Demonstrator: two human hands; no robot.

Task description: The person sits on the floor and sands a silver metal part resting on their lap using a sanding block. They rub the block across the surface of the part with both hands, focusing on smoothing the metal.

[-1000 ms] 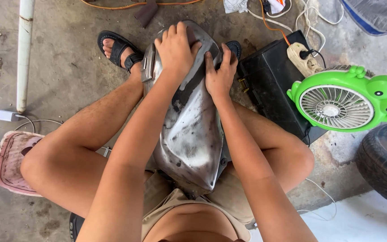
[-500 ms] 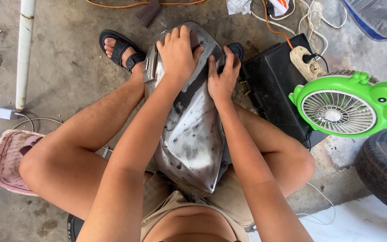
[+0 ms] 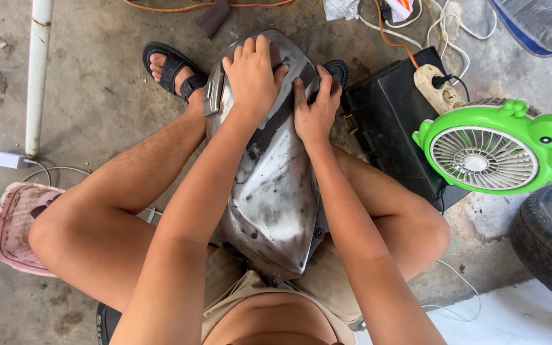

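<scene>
A bare metal tank shell [image 3: 275,172] is propped lengthwise between the knees, steadied for working. The left hand [image 3: 252,75] is pressed flat on its far end; the right hand [image 3: 316,105] is curled over its edge.

Bare concrete floor [image 3: 97,108], grey, stained and gritty, in flat daylight. White pipe [image 3: 38,70] lies along the left. White charger [image 3: 4,160] and its cable beside it. Pink stool [image 3: 14,227] at left edge. Green frog-shaped fan [image 3: 493,150] at right, propped on a black case [image 3: 391,121]. Power strip [image 3: 439,86] sits on the case. Tyre [image 3: 551,236] lower right. Orange cable [image 3: 174,7] along top; possibly a blue tub [image 3: 538,25] in the corner.
</scene>
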